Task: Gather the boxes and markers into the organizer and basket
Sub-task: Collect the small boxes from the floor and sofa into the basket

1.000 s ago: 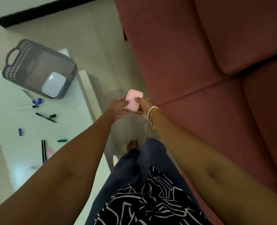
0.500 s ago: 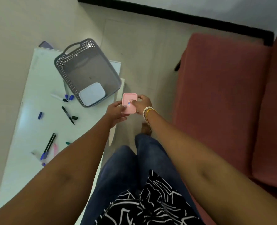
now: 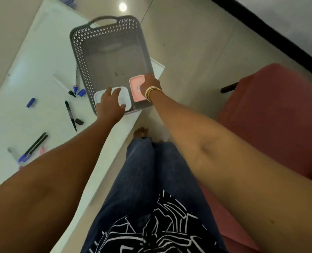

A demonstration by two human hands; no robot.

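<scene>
pink box (image 3: 136,88) in basket (image 3: 104,46), right hand (image 3: 151,82) fingers gripping; left hand (image 3: 109,105) fingers spread.

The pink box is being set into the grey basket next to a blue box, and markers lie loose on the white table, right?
Not quite. The head view shows the pink box going into the grey basket beside a white box, not blue. Markers do lie loose on the white table.
</scene>
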